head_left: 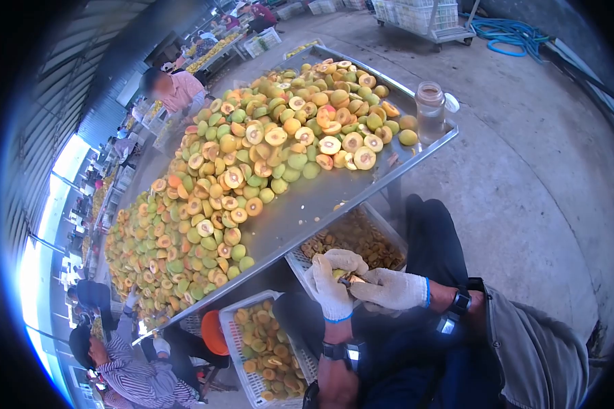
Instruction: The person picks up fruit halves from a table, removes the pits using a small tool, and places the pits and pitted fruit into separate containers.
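My left hand (331,290), in a white knit glove with a blue cuff, is closed around a yellowish piece of peach (338,274), mostly covered by the fingers. My right hand (387,288), gloved the same way, grips a small tool (350,280) whose tip meets the fruit; its exact kind is hidden. Both hands are together above my lap, at the near edge of a white crate (397,235) holding brown peach pits (355,238). Beyond them, a large heap of halved peaches (252,157), yellow, orange and green, covers much of a metal table (286,221).
A clear jar (430,112) stands on the table's right corner. Left of my legs are a crate of peach halves (269,347) and an orange bucket (213,332). Co-workers sit at the left (126,368) and across the table (177,88). A cart (426,20) stands behind.
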A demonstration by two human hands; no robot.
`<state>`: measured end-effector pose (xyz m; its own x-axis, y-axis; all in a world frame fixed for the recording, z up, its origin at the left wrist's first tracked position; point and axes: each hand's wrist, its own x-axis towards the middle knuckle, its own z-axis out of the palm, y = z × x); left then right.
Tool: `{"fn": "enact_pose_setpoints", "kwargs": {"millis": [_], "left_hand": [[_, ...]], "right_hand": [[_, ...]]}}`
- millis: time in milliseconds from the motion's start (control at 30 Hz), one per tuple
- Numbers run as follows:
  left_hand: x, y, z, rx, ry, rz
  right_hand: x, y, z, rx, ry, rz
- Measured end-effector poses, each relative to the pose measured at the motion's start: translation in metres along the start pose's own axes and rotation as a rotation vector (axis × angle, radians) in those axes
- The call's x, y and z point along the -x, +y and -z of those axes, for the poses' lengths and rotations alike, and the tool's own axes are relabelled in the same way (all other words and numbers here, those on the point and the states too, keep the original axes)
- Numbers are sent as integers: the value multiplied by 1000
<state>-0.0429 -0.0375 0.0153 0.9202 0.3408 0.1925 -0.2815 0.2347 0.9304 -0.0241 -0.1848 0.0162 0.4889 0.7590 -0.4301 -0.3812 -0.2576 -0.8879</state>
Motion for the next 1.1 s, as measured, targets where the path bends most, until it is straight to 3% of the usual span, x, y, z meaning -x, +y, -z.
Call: {"fn": "enact_pose_setpoints", "kwargs": {"millis": [267,367,433,533,667,767,833,933,1100], "left_hand": [[-9,-7,15,-77,-180,4],[-10,-7,15,-61,-159,92],[-10,-6,15,-145,-224,32],[-12,-7,23,-166,-302,56],[-11,-9,18,-226,-281,6],[-10,-9,16,-247,-232,52],[-14,-7,17,-180,-310,23],[-12,-11,16,-172,-310,19],[-10,-18,8,22,-222,120]], "right_hand": [[2,0,3,-112,-110,-55],[-1,6,3,16,24,47],[4,0,13,-125,-162,-31],[0,4,21,-223,-270,-77],[0,0,18,39,-125,-58],[-1,4,19,-6,-131,-89],[1,2,19,-275,-241,-129],[0,8,23,-395,-338,-139],[-5,13,27,-408,-367,-141]]}}
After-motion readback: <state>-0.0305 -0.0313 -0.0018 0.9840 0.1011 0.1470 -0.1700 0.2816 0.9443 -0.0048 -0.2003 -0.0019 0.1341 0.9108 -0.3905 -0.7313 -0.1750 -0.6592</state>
